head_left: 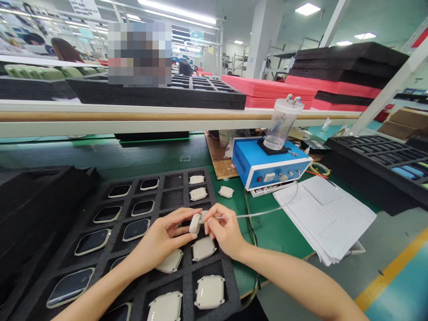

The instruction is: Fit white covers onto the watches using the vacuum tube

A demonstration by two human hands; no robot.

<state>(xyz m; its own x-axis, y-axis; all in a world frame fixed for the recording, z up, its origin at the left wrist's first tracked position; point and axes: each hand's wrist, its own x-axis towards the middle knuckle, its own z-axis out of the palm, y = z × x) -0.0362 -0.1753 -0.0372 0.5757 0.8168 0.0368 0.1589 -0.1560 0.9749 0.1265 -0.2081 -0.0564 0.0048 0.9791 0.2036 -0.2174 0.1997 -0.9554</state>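
Note:
My left hand (169, 232) grips a cream watch case (195, 224) by its edges, tilted on its side above a black foam tray (211, 191). Pinched in my right hand (222, 225) is the end of a clear thin tube (259, 214), held close against the case; its tip is hidden by my fingers, so I cannot tell whether it touches. Cream watch cases (210, 292) lie back up in the tray's right columns, and cases with dark screens (92, 241) fill the left columns. One loose watch case (226, 191) rests on the green table beside the tray.
The tube runs to a blue machine (272, 167) carrying a clear cylinder (282, 125). Papers (334, 218) lie to its right. A shelf edge (167, 122) crosses ahead, bearing red foam sheets (267, 91) and trays. Stacked black foam (33, 214) stands at left, another tray (377, 156) at right.

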